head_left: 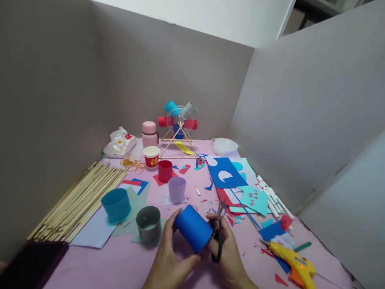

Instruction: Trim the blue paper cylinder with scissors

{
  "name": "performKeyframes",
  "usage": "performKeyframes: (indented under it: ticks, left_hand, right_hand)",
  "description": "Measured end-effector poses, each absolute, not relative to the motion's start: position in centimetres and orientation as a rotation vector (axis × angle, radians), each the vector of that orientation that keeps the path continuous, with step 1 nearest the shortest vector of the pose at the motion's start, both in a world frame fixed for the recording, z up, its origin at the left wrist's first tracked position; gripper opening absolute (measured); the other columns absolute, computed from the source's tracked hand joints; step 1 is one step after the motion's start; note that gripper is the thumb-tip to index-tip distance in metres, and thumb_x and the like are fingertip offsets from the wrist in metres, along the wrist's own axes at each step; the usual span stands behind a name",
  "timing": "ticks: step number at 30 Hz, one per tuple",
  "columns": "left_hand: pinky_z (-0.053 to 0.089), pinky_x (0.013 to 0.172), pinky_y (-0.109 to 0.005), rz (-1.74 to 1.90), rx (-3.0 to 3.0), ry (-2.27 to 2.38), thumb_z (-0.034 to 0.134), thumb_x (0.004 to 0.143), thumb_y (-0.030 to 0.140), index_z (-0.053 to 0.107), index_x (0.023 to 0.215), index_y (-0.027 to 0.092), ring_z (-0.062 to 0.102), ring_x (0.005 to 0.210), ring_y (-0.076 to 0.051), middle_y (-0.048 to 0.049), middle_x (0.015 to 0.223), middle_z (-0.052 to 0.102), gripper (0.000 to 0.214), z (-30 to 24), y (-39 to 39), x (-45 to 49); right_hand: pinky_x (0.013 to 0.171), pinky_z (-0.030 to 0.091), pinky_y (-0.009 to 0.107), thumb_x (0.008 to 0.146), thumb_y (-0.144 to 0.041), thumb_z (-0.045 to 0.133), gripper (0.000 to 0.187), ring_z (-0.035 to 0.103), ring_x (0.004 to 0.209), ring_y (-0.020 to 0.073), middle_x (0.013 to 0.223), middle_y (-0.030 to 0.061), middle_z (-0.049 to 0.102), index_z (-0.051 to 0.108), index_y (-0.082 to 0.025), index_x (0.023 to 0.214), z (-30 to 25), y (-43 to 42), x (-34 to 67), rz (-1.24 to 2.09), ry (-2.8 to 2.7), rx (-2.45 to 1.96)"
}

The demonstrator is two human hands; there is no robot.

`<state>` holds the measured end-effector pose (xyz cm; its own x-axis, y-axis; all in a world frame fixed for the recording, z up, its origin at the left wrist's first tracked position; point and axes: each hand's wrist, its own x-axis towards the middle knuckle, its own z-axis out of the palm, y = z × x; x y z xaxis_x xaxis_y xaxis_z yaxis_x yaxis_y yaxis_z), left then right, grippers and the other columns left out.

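Note:
My left hand point(167, 260) is closed around a blue paper tube point(193, 228), holding it tilted above the pink table point(115, 269). My right hand point(228, 252) grips black-handled scissors point(219, 229), their blades pointing up and away beside the tube's right end. Both hands sit close together near the table's front middle.
Teal point(116, 204), grey point(148, 223), lilac point(176, 189) and red point(164, 170) paper cylinders stand to the left and behind. Wooden sticks point(78, 204) lie at the left, a yellow glue gun point(305, 276) at the right. Paper scraps point(238, 194), white glue sticks point(274, 200) and a stick-built wheel model point(179, 125) lie further back. Grey walls surround the table.

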<state>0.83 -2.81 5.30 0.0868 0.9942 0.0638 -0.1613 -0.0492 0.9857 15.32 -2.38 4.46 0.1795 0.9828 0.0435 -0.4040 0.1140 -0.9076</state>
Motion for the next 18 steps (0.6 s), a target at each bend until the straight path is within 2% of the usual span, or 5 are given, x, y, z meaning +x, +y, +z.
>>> performKeyframes:
  ticks: [3, 5, 9, 12, 18]
  left_hand:
    - [0.012, 0.113, -0.043, 1.258, 1.262, 0.976, 0.083, 0.056, 0.013, 0.036, 0.136, 0.025, 0.024, 0.14, -0.031, -0.0131, 0.149, 0.033, 0.093, 5.0, -3.0, 0.7]
    - [0.017, 0.112, -0.043, 1.336, 1.263, 0.912, 0.085, 0.056, 0.021, 0.035, 0.137, 0.025, 0.028, 0.138, -0.032, -0.0138, 0.147, 0.036, 0.095, 4.5, -2.9, 0.7]
    - [0.03, 0.105, -0.042, 1.411, 1.21, 0.851, 0.076, 0.069, 0.033, 0.039, 0.135, 0.026, 0.041, 0.129, -0.032, -0.0143, 0.139, 0.045, 0.076, 4.0, -2.3, 0.7]
    - [0.034, 0.103, -0.044, 1.387, 1.194, 0.842, 0.074, 0.072, 0.032, 0.045, 0.131, 0.026, 0.044, 0.127, -0.031, -0.0142, 0.139, 0.047, 0.066, 4.0, -2.1, 0.8]
    - [0.034, 0.103, -0.043, 1.365, 1.168, 0.85, 0.077, 0.068, 0.036, 0.049, 0.128, 0.027, 0.046, 0.125, -0.033, -0.0129, 0.134, 0.054, 0.067, 4.4, -2.5, 1.0]
  right_hand:
    - [0.053, 0.045, 0.022, 0.05, -0.02, 0.087, 0.046, 0.057, 0.058, 0.0156, 0.067, -0.0047, 0.064, 0.062, -0.024, 0.088, 4.5, -2.4, 15.2, 1.189, -0.75, -0.935]
    - [0.051, 0.045, 0.023, 0.055, -0.031, 0.084, 0.038, 0.057, 0.056, 0.0155, 0.067, -0.0045, 0.064, 0.063, -0.023, 0.087, 4.3, -2.3, 15.1, 1.192, -0.678, -0.948]
    - [0.058, 0.05, 0.026, 0.062, -0.045, 0.076, 0.033, 0.062, 0.062, 0.0174, 0.072, -0.0031, 0.069, 0.066, -0.022, 0.083, 3.8, -2.1, 14.9, 1.226, -0.522, -0.96]
    - [0.055, 0.051, 0.028, 0.059, -0.044, 0.076, 0.034, 0.061, 0.058, 0.0178, 0.068, -0.003, 0.07, 0.066, -0.022, 0.083, 3.4, -2.3, 14.5, 1.281, -0.441, -0.968]
    - [0.051, 0.05, 0.027, 0.057, -0.035, 0.078, 0.03, 0.061, 0.059, 0.0182, 0.068, -0.0024, 0.071, 0.067, -0.02, 0.08, 3.5, -2.5, 14.1, 1.312, -0.423, -0.956]
